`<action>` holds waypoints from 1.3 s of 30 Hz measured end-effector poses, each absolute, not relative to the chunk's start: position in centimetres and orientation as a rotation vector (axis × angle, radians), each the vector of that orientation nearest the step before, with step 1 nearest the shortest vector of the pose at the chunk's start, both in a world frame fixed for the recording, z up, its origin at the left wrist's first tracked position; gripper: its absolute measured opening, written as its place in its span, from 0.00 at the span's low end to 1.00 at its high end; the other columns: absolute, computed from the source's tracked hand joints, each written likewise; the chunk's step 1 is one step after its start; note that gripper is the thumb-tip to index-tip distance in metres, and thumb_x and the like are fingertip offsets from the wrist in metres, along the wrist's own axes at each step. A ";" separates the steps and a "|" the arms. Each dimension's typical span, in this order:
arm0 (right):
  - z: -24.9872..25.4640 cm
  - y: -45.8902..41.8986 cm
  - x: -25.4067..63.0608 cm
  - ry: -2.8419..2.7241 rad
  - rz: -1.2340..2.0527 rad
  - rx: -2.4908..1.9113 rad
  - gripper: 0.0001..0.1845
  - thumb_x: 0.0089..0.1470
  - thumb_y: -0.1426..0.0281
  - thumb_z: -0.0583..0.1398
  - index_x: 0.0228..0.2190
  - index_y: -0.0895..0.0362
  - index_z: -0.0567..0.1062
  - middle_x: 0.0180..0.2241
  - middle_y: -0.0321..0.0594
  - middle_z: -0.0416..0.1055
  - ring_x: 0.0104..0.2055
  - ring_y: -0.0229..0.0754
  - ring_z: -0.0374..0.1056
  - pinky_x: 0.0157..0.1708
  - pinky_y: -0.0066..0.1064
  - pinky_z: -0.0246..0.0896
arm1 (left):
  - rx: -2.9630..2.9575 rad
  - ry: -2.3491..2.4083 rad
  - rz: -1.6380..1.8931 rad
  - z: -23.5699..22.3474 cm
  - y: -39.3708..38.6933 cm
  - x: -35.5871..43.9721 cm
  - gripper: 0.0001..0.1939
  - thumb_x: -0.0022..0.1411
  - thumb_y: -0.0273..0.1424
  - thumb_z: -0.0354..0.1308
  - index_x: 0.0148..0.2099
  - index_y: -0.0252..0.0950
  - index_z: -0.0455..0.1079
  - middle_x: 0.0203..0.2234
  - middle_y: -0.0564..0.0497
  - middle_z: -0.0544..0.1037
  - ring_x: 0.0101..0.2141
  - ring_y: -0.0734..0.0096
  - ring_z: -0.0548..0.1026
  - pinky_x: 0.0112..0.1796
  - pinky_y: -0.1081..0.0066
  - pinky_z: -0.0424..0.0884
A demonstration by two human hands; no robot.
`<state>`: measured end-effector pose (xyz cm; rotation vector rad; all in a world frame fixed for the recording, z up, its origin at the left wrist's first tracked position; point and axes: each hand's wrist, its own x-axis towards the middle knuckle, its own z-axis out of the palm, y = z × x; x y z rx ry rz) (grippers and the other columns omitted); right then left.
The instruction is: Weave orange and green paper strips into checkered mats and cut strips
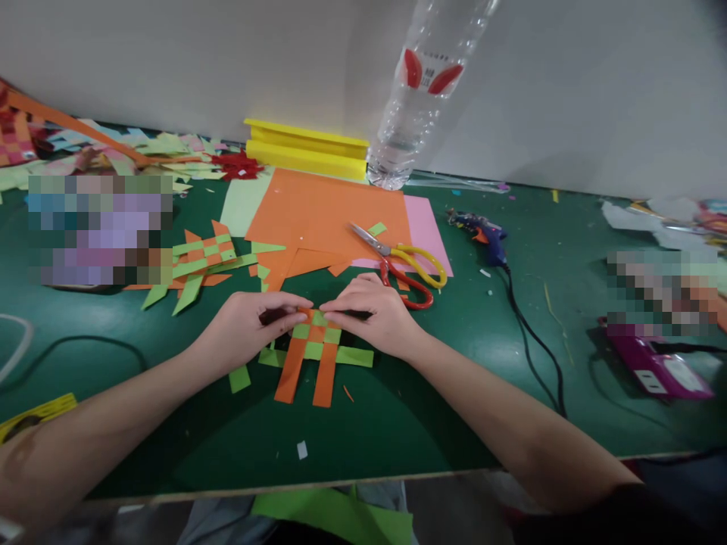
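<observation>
Between my hands lies a small woven piece of orange and green paper strips (313,333), with loose strip ends pointing toward me and out to the sides. My left hand (250,322) pinches its upper left edge between thumb and fingers. Its upper right edge is pinched by my right hand (372,314). Just beyond my right hand, scissors (397,257) with one red and one yellow handle rest partly on the paper sheets. Another woven paper piece (201,253) in the same colours sits to the left.
Orange sheets (329,212) overlap pink and pale green ones. Behind stand a yellow channel-shaped piece (307,147) and a tilted water bottle (409,113). A blue glue gun (482,231) trails its cord rightward. A purple power strip (653,363) is far right; paper scraps (164,147) pile up back left.
</observation>
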<state>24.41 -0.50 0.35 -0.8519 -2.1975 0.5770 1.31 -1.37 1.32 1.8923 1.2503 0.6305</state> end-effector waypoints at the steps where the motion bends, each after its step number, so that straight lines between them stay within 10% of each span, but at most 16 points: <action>1: 0.4 -0.5 24.4 -2.197 0.579 -0.847 0.06 0.58 0.68 0.62 0.35 0.54 0.81 0.28 0.35 0.78 0.31 0.37 0.71 0.42 0.38 0.57 | 1.893 1.252 0.634 1.3 -1.3 1.3 0.17 0.60 0.45 0.58 0.41 0.39 0.78 0.29 0.52 0.83 0.26 0.68 0.78 0.28 0.72 0.73; 39: 0.7 -0.9 24.0 -2.171 0.551 -0.927 0.06 0.58 0.71 0.61 0.33 0.55 0.80 0.28 0.37 0.78 0.32 0.39 0.70 0.40 0.37 0.62 | 1.888 1.205 0.693 1.8 -1.7 1.2 0.18 0.59 0.45 0.60 0.43 0.38 0.77 0.27 0.51 0.81 0.24 0.71 0.76 0.25 0.75 0.74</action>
